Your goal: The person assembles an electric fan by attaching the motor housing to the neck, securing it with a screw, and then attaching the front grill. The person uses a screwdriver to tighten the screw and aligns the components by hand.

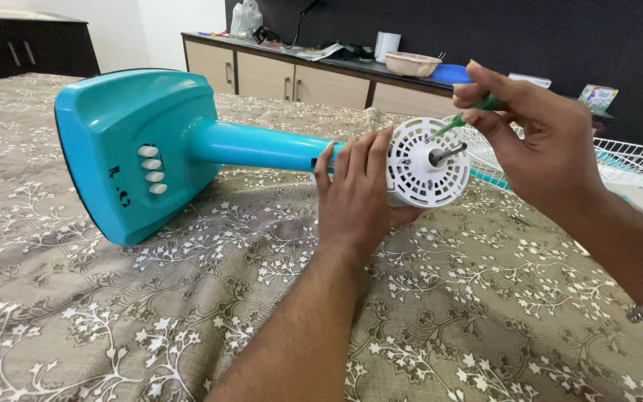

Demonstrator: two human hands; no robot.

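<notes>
The left hand (355,197) wraps closed around the white motor housing (426,162); the right hand (537,141) pinches a green screwdriver (466,113) against it.

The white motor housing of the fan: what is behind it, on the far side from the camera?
Behind the white motor housing lies a white wire fan guard on the patterned bedcover. The right hand, holding a green screwdriver, covers part of the guard. The left hand grips the housing.
</notes>
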